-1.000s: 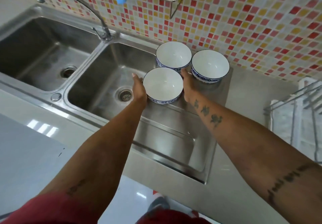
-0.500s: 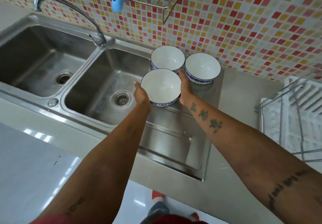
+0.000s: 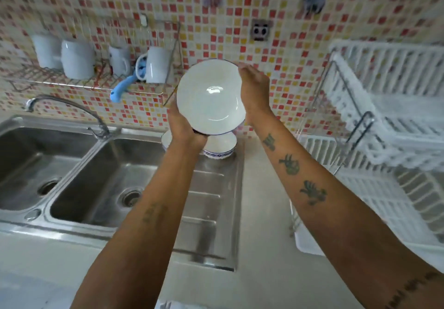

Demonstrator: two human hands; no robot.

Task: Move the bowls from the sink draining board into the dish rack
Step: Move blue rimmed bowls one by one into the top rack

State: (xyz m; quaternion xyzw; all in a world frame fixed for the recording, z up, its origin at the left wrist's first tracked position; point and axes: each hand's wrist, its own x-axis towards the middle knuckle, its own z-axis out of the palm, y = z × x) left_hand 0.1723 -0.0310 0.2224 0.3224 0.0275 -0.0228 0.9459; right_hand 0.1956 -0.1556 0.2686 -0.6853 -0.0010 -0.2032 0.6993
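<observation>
Half a second ago the bowl [image 3: 209, 97] sat on the draining board [image 3: 211, 203]; now I hold it up in front of the tiled wall, tilted so its inside faces me. No bowl is in the rack [image 3: 389, 140] yet, as far as I can see it. At least one bowl [image 3: 219, 149] stays on the board, right under the lifted one; a third is largely hidden. My left hand [image 3: 183, 126] cups the lower rim, my right hand [image 3: 254, 92] presses the upper right edge. Both grips are closed on the bowl, which is left of the rack.

white mugs [image 3: 78, 60] on a wire shelf [image 3: 55, 78]; perhaps a blue brush [image 3: 121, 90].
</observation>
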